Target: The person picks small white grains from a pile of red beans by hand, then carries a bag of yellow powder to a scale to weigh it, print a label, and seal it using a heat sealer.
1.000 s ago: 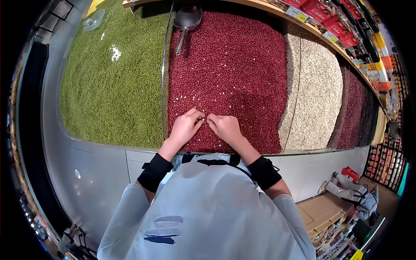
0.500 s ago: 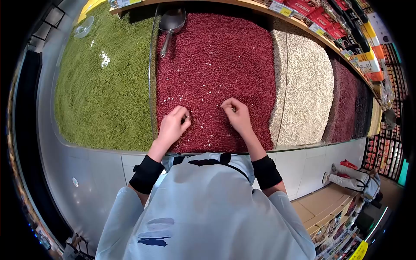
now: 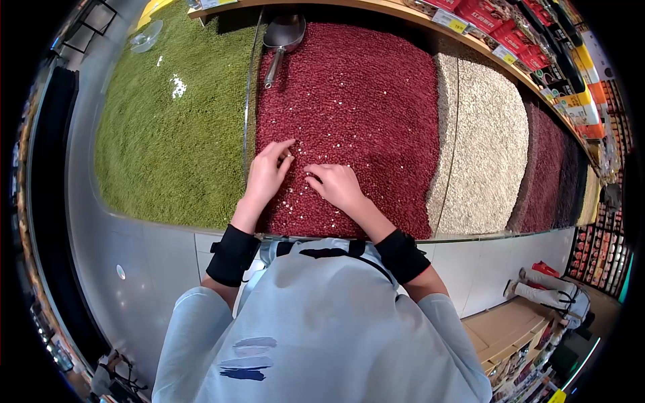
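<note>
A bin of dark red beans (image 3: 376, 121) lies in front of me, with small white bits scattered among them. My left hand (image 3: 269, 173) is at the left part of this bin, its index finger stretched out over the beans and the thumb apart from it. Close by on the right, my right hand (image 3: 337, 187) points leftward, with a gap between thumb and forefinger. Nothing shows between the fingertips of either hand; the palms are hidden. A metal scoop (image 3: 283, 37) rests on the beans at the far left corner.
Green beans (image 3: 175, 148) fill the left bin behind a clear divider (image 3: 251, 101); a clear plastic bowl (image 3: 146, 37) lies on them. Pale grains (image 3: 487, 148) fill the right bin. A shelf (image 3: 390, 10) with packages overhangs the back. Another person (image 3: 561, 295) is at the far right.
My right hand has moved left, close to my left hand, and its fingers have spread from a pinch. My left index finger has stretched forward. The view has shifted slightly.
</note>
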Action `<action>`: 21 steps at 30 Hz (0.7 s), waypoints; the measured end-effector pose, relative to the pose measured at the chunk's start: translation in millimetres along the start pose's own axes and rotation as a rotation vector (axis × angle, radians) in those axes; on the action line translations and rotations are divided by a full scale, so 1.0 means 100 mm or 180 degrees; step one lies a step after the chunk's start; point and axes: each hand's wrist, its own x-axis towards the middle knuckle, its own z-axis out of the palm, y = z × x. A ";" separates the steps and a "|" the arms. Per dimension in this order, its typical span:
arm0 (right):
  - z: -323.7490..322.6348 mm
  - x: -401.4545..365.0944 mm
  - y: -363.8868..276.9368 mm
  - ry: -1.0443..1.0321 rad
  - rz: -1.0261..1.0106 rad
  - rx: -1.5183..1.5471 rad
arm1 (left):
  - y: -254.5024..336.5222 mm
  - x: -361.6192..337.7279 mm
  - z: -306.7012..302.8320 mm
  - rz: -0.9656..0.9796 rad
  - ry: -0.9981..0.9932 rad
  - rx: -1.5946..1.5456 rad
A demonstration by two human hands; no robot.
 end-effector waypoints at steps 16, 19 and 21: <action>-0.03 0.04 0.07 0.0028 0.0047 -0.0393 | 0.04 -0.19 -0.60 0.0066 0.0180 0.0908; -0.12 0.04 0.13 0.0067 0.0351 -0.0554 | 0.00 -0.04 -0.53 0.0306 -0.0054 0.1324; -0.17 0.03 0.18 0.0042 0.0558 -0.0604 | -0.03 0.05 -0.46 0.0405 -0.0554 0.2300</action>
